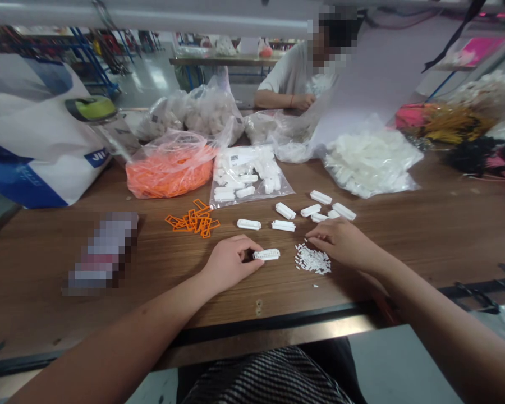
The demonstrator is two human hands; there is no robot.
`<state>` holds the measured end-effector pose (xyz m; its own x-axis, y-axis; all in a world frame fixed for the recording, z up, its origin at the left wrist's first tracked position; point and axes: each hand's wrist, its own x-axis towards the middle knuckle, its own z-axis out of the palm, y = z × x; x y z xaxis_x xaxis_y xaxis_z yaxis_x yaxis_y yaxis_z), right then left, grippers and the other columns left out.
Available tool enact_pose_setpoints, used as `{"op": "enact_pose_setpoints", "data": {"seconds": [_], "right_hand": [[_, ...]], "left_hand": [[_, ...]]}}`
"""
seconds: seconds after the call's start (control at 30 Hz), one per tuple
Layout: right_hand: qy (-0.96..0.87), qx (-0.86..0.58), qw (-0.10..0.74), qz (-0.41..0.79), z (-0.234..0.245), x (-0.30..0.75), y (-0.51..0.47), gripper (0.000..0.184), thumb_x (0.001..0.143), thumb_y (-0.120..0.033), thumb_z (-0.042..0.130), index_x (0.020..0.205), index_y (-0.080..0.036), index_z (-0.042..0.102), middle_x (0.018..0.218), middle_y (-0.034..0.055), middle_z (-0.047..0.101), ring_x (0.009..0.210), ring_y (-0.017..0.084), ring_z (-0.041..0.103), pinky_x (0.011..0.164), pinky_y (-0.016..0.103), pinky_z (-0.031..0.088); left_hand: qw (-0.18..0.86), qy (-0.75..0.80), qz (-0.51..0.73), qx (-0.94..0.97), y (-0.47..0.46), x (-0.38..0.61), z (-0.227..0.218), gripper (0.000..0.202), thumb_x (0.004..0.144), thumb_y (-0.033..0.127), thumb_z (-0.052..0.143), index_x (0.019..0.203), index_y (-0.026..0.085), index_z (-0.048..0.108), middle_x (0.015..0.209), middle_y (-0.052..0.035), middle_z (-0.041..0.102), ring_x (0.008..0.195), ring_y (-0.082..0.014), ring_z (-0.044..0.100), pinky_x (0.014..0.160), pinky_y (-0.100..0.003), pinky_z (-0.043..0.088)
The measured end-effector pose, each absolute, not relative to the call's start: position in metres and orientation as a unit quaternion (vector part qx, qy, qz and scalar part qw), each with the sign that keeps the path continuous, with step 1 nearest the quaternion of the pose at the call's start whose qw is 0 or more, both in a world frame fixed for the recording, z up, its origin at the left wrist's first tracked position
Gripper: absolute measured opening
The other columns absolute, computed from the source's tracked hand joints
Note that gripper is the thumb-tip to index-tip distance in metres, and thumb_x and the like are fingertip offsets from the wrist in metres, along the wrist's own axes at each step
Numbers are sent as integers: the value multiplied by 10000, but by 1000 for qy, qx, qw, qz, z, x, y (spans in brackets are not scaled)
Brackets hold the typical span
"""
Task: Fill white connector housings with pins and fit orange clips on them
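My left hand (229,261) pinches one end of a white plastic connector housing (267,254) that lies on the wooden table (425,235). My right hand (343,241) rests with its fingertips at the upper edge of a small heap of tiny white pins (312,260); I cannot tell whether it holds one. Several more white housings (315,210) lie loose just beyond both hands. A small pile of orange plastic frames (194,220) sits to the left of them.
Bags stand at the back: orange frames (168,168), white housings (246,177), white parts (368,160). A blue-white sack (33,129) fills the left. A blurred packet (103,252) lies left. Another person sits across the table (297,76). Coloured wire bundles (458,126) lie right.
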<state>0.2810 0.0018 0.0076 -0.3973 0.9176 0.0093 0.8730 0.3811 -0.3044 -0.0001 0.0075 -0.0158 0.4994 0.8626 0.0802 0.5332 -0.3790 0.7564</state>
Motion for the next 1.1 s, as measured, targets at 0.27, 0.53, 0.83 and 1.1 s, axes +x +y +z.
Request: {"op": "enact_pose_setpoints", "data": {"seconds": [0.27, 0.53, 0.83, 1.1], "right_hand": [[-867, -496, 39, 17, 6, 276, 2, 240, 867, -155, 493, 764, -184, 708, 764, 53, 695, 758, 192, 603, 744, 335, 338], [-838, -537, 88, 28, 2, 281, -4, 219, 880, -204, 520, 824, -189, 731, 804, 50, 720, 778, 204, 632, 765, 338, 365], [-871, -488, 47, -4, 3, 278, -3, 273, 893, -129, 481, 808, -176, 736, 797, 71, 708, 768, 211, 624, 749, 356, 354], [-795, -584, 128, 103, 1, 279, -4, 239, 881, -233, 509, 846, -192, 742, 801, 41, 734, 743, 192, 641, 721, 313, 416]], "left_hand": [[349, 438, 242, 792, 7, -1, -15, 132, 743, 235, 710, 868, 194, 719, 721, 15, 609, 544, -93, 462, 560, -224, 375], [341, 440, 235, 796, 7, -1, -16, 133, 740, 230, 712, 868, 195, 719, 711, 18, 599, 543, -94, 465, 560, -228, 373], [340, 436, 238, 798, 7, -2, -15, 123, 744, 226, 709, 862, 193, 720, 715, 17, 596, 540, -92, 452, 559, -228, 365], [343, 441, 232, 797, 7, 0, -13, 131, 742, 214, 709, 869, 185, 722, 702, 21, 584, 545, -92, 457, 565, -229, 363]]}}
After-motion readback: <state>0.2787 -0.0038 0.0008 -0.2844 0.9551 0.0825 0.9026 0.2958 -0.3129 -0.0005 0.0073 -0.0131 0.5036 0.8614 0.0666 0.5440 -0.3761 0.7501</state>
